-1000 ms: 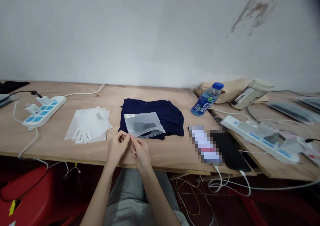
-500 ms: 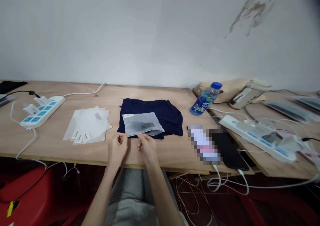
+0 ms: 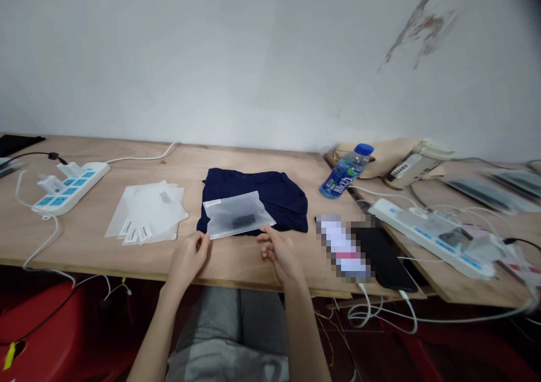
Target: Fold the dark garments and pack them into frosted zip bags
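A frosted plastic zip bag (image 3: 239,210) with a small white label and dark print lies tilted on a folded navy blue cloth (image 3: 283,193). My left hand (image 3: 190,258) pinches the bag's near left corner between thumb and fingers. At the near right corner, my right hand (image 3: 281,255) has its index finger against the bag's edge, its other fingers curled beneath. The bag's near edge runs straight between both hands. Left of the cloth, several similar frosted bags (image 3: 147,207) with white labels lie in a loose fanned pile.
A blue-capped bottle (image 3: 346,170) stands at the right, near a coffee cup (image 3: 416,165). Two phones, one black (image 3: 384,255), lie near the front edge with cables attached. Power strips sit on the left (image 3: 71,187) and right (image 3: 431,238).
My right hand has moved right along the bag's near edge to its right corner. My left hand has shifted slightly left and down. The near edge now looks flatter and pressed together.
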Action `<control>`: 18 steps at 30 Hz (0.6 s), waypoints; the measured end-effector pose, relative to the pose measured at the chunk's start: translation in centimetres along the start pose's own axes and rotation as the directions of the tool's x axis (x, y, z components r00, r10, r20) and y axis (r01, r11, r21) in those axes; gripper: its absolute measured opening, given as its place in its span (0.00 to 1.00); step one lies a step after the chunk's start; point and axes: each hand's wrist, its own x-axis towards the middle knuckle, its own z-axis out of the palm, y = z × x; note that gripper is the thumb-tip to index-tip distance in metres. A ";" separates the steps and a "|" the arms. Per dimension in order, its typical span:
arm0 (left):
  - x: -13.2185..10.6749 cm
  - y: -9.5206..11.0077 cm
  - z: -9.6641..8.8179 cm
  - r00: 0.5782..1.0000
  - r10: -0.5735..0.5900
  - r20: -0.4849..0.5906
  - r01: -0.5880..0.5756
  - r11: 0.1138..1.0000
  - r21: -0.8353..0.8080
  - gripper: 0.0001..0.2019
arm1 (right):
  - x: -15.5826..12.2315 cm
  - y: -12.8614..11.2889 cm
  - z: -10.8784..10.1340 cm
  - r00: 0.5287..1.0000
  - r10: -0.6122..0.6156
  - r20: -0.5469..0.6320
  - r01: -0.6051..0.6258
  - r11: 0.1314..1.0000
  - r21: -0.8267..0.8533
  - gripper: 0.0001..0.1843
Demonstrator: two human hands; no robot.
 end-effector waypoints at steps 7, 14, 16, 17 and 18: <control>-1.5 2.3 1.0 0.973 0.177 0.149 -0.163 0.982 -0.098 0.19 | 0.9 2.4 3.7 0.972 -0.233 -0.019 0.221 0.944 -0.243 0.25; -1.3 0.3 1.1 0.992 0.112 -0.054 -0.110 0.993 0.037 0.18 | 2.6 1.2 5.0 0.950 -0.314 -0.001 0.302 0.916 -0.264 0.15; -1.0 -0.6 1.3 0.990 0.084 -0.109 -0.078 0.995 0.064 0.18 | 2.8 1.0 4.7 0.942 -0.336 -0.002 0.327 0.918 -0.223 0.15; -0.9 -0.9 1.4 0.989 0.084 -0.120 -0.076 0.995 0.070 0.17 | 2.8 1.0 4.5 0.939 -0.343 -0.008 0.334 0.918 -0.214 0.16; -0.8 -1.1 1.5 0.988 0.090 -0.123 -0.081 0.994 0.076 0.17 | 2.9 1.0 4.3 0.937 -0.349 -0.016 0.338 0.916 -0.217 0.17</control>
